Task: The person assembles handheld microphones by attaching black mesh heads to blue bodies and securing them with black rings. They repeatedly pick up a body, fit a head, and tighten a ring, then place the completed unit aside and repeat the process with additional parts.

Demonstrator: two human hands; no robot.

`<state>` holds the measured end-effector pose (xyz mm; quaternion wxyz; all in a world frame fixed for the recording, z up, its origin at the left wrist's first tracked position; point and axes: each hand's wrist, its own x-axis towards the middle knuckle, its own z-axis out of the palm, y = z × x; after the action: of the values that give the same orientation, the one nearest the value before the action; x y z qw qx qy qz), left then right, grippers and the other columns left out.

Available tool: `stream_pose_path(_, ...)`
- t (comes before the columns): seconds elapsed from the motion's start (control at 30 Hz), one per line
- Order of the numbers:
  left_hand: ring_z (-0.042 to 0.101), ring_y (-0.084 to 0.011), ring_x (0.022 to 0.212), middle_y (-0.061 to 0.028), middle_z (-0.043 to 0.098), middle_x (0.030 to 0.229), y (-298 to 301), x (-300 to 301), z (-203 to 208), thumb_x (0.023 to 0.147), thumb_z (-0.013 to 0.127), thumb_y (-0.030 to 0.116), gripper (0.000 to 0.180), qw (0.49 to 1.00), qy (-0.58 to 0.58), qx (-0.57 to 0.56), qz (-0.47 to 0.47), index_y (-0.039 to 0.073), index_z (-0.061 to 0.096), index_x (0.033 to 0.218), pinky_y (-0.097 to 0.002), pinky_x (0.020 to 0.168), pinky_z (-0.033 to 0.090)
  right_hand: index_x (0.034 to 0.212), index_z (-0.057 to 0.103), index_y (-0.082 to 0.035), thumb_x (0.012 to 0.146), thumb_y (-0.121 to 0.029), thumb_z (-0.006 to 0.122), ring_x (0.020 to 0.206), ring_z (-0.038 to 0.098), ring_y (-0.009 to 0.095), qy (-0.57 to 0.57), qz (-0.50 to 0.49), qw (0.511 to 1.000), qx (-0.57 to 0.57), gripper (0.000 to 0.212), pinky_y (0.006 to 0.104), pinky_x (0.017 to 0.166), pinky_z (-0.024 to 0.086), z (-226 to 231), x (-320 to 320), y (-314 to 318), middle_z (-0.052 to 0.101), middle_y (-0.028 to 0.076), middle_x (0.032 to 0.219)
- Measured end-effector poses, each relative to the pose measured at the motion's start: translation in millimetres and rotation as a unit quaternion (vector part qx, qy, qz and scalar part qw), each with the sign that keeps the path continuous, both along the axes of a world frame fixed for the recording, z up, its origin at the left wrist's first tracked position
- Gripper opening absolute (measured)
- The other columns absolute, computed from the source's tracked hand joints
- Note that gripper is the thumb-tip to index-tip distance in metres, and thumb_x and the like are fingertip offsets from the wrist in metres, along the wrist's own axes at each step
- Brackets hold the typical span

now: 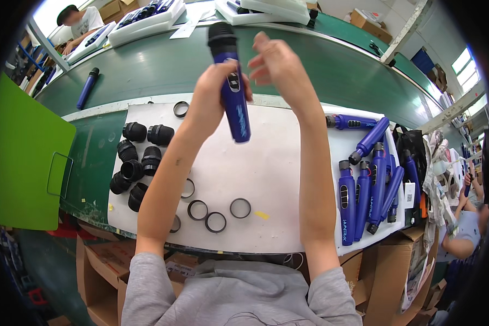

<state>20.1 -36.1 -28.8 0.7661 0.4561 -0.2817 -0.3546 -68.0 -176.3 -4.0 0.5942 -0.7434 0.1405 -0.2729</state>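
My left hand (214, 89) is wrapped around a blue handheld microphone (235, 103) with a black head, held up over the far side of the white work sheet. Just right of the microphone's head, my right hand (277, 60) is raised with its fingers apart and nothing in them. Several black microphone heads (151, 158) lie in a group to the left. Black rings (215, 222) are scattered on the sheet (266, 179) between my forearms and beside the left one. Blue microphone bodies (362, 198) without heads lie in a pile to the right.
A green conveyor belt (163, 76) runs behind the sheet, with another microphone (88, 88) on its left part. White foam trays (146, 22) of microphones stand beyond it. A green panel (27, 152) stands at left; cardboard boxes (388, 271) sit below. Other people are at far left and right.
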Motion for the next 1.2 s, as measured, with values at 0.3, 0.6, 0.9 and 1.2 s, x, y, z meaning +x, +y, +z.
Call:
stream_pose_path(0.3,0.057,-0.0282,0.123,-0.0214,0.061,0.128,6.2,25.6,-3.7,0.099,0.047,0.044,0.063,0.956,-0.212,0.141,0.144,-0.006,0.047,0.137,-0.0407,0.106,0.039,0.109,0.056,0.005,0.085,-0.046,0.07,0.062,0.066,0.021,0.157,0.008,0.982,-0.108,0.058,0.0345,0.059,0.053,-34.5,18.1,7.2,0.066,0.013,0.075)
stream_pose_path(0.6,0.061,-0.024,0.115,-0.0175,0.066,0.116,41.0,-9.6,55.6,0.099,0.047,0.031,0.047,0.944,-0.291,0.103,0.116,-0.005,0.057,0.128,-0.0365,0.1,0.045,0.116,0.047,0.006,0.093,-0.027,0.061,0.075,0.072,0.036,0.206,-0.359,0.85,-0.326,0.043,0.0442,0.066,0.059,-117.0,72.0,-69.7,0.069,0.023,0.087)
stream_pose_path(0.9,0.064,-0.0212,0.105,-0.0145,0.066,0.111,44.9,-20.3,61.2,0.099,0.051,0.029,0.043,0.939,-0.327,0.101,0.046,-0.004,0.058,0.126,-0.0338,0.091,0.049,0.129,0.056,-0.004,0.095,-0.034,0.058,0.098,0.07,0.034,0.409,-0.316,0.742,-0.427,0.045,0.0447,0.083,0.056,-103.4,67.8,-111.4,0.067,0.018,0.109)
stream_pose_path(1.2,0.06,-0.0202,0.109,-0.0145,0.064,0.116,55.1,-31.1,62.0,0.099,0.056,0.029,0.042,0.927,-0.36,0.103,0.014,-0.003,0.058,0.126,-0.0329,0.093,0.047,0.108,0.058,0.0,0.091,-0.037,0.064,0.09,0.07,0.039,0.415,-0.211,0.715,-0.522,0.041,0.0478,0.078,0.058,-20.7,-109.6,-37.9,0.066,0.022,0.098)
